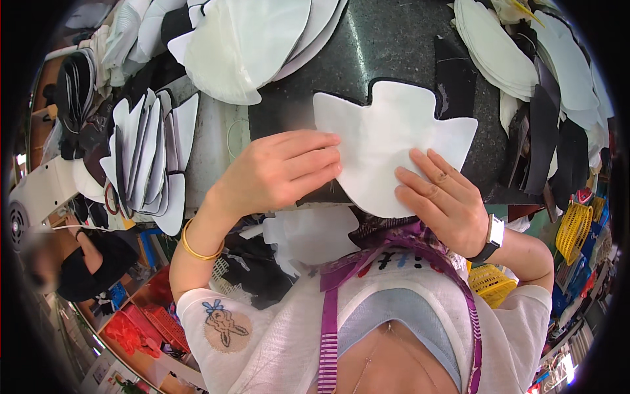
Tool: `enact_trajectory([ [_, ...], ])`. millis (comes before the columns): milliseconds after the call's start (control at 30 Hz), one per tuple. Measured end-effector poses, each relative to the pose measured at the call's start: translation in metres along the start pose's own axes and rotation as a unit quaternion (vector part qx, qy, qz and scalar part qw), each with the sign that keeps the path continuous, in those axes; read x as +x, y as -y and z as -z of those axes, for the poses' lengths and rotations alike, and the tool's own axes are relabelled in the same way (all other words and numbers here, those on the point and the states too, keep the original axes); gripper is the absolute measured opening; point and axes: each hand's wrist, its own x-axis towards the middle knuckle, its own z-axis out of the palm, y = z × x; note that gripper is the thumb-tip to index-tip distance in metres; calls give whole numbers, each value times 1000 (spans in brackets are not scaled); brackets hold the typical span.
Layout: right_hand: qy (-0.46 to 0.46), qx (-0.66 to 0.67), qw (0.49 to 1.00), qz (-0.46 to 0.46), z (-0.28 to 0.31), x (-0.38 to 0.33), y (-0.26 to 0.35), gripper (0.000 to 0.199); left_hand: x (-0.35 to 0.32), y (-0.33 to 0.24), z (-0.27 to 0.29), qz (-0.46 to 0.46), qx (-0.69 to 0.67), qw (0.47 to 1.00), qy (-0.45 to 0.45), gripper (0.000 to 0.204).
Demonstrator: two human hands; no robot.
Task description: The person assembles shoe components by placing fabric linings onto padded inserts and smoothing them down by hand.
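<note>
While the white cut piece [394,141] lay flat on the dark tabletop [394,46], it was pressed down by both hands — the left hand [279,172] with flat, unclenched fingers on its left edge, the right hand [443,200] spread on its lower right, neither closed around it. The lobed top was pointed away from the person, the rounded end toward the tabletop's near edge, so the long axis was run roughly front to back. A slip off that edge could be judged likely if pressure were eased — or creasing under uneven pushing.

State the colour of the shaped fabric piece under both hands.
White: the fabric piece lies on a dark surface, seen in the head view.
</note>
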Motion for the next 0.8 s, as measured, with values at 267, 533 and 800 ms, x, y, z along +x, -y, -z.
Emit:
enact_trajectory([
  [267,-17,53,998,-24,-2,-1,-2,27,5,-23,-11,81,-59,994,-37,29],
  [533,-13,4,1000,9,-5,-3,-1,28,-2,-17,-7,10,0,1000,-16,23],
  [800,-11,-22,1000,18,-7,-4,-1,30,-29,-10,7,56,64,994,-72,17],
])
